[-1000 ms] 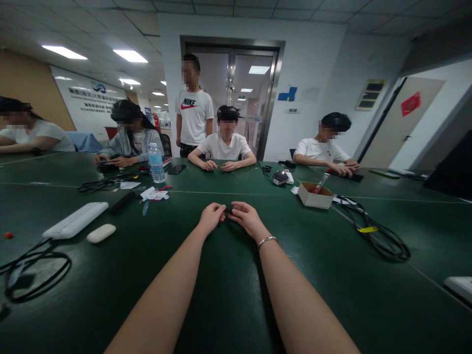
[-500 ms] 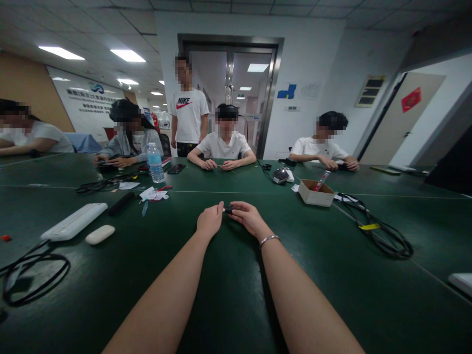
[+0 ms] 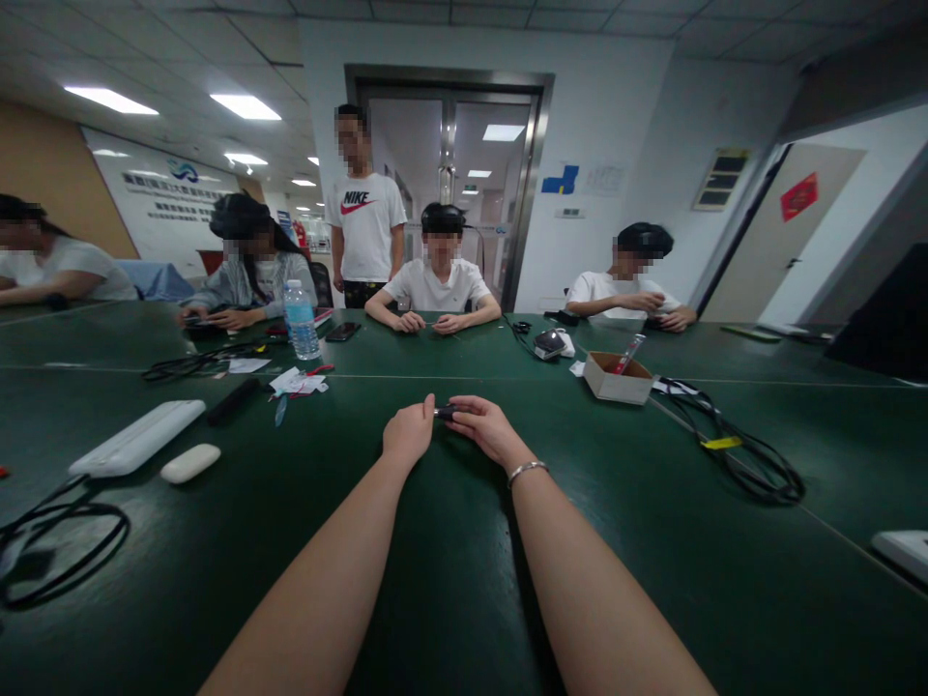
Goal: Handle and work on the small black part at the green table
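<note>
Both my arms stretch out over the dark green table (image 3: 449, 580). My left hand (image 3: 407, 432) and my right hand (image 3: 487, 426) meet near the table's middle, fingers pinched on the two ends of a small black object (image 3: 448, 412) held just above the surface. I cannot make out what the object is. A thin bracelet (image 3: 525, 471) circles my right wrist.
A white power strip (image 3: 137, 437) and a white oval case (image 3: 189, 462) lie at left, with a black cable loop (image 3: 58, 546) nearer. A water bottle (image 3: 300, 320), a cardboard box (image 3: 618, 377) and coiled black cables (image 3: 746, 454) stand farther off. Several people sit across the table; one stands.
My hands stay together on the small object; my left fingers have shifted slightly along it. The camera has tilted a little, and the person at the far right has raised their hands.
</note>
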A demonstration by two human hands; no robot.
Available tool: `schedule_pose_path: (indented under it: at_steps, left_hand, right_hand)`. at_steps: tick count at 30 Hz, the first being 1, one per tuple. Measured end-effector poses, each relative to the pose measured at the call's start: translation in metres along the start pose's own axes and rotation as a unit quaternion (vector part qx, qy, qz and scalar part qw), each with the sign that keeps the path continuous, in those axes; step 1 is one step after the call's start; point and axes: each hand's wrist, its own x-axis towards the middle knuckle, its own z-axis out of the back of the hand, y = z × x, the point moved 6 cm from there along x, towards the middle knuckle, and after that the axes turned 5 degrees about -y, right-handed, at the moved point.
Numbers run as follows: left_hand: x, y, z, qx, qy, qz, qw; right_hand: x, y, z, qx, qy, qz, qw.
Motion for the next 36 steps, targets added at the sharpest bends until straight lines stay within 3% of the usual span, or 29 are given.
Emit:
schedule_pose_path:
  at_steps: [17, 36]
  left_hand:
    - [0.0047, 0.0015, -0.0008, 0.047, 0.031, 0.026, 0.998]
    - [0.0062, 0.004, -0.0048, 0.01, 0.038, -0.018, 0.999]
  right_hand:
    - [0.0009, -0.0001, 0.0011, -0.019, -0.012, 0.006, 1.0]
    - [-0.0026, 0.0031, -0.0023, -0.023, -0.023, -0.017, 0.999]
